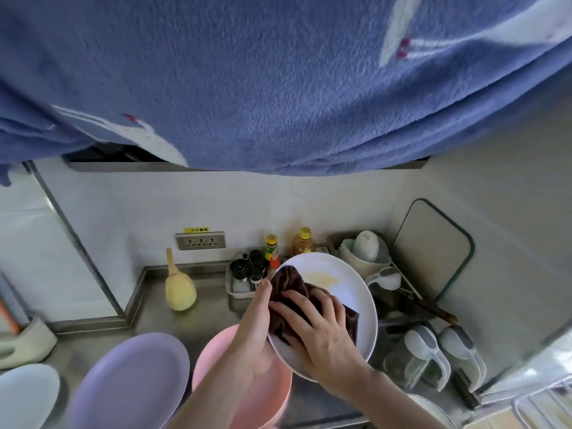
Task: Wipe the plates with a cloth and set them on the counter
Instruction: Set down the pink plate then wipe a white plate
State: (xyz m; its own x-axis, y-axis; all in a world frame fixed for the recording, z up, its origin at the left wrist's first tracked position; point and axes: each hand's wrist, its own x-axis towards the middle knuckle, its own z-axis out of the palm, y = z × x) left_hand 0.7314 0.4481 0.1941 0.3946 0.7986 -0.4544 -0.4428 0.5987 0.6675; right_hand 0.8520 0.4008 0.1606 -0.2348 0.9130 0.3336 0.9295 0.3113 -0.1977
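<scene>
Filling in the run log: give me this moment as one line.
step: wiping | left hand: holds white plate | right hand: presses cloth on it | smear: unwiped

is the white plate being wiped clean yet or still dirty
Still dirty: the round white plate carries a yellowish smear above the dark brown cloth, which the right hand presses to it while the left hand holds its rim.

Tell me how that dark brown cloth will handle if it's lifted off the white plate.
The dark brown cloth is probably floppy: it bunches in folds under the right hand. It looks light and plush, so likely grippy rather than slippery. It should drape, not roll, off the white plate held by the left hand.
</scene>
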